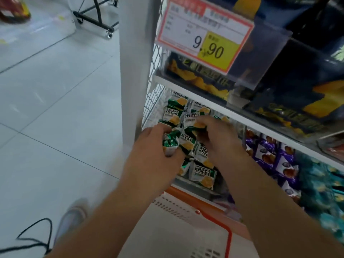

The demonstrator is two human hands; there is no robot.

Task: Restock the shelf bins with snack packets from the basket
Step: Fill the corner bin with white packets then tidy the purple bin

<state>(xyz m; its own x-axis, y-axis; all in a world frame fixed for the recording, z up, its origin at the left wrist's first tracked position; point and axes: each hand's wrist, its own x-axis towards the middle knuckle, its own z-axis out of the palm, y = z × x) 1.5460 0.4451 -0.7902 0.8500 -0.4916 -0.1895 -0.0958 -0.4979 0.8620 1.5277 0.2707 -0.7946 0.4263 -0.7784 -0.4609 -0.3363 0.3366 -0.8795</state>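
Note:
Both my hands reach into the leftmost shelf bin, which holds several green-and-white snack packets. My left hand grips a crumpled green packet at the bin's left side. My right hand curls over another green packet a little higher, its fingers closed on the wrapper. Below the shelf, between my forearms, sits the white basket with an orange rim and handle; its inside looks bare from here.
To the right, a bin of purple packets and a teal-wrapped lot. The upper shelf carries dark blue chip bags and a price tag. A white upright post flanks the bin. A black cable lies on the tiled floor.

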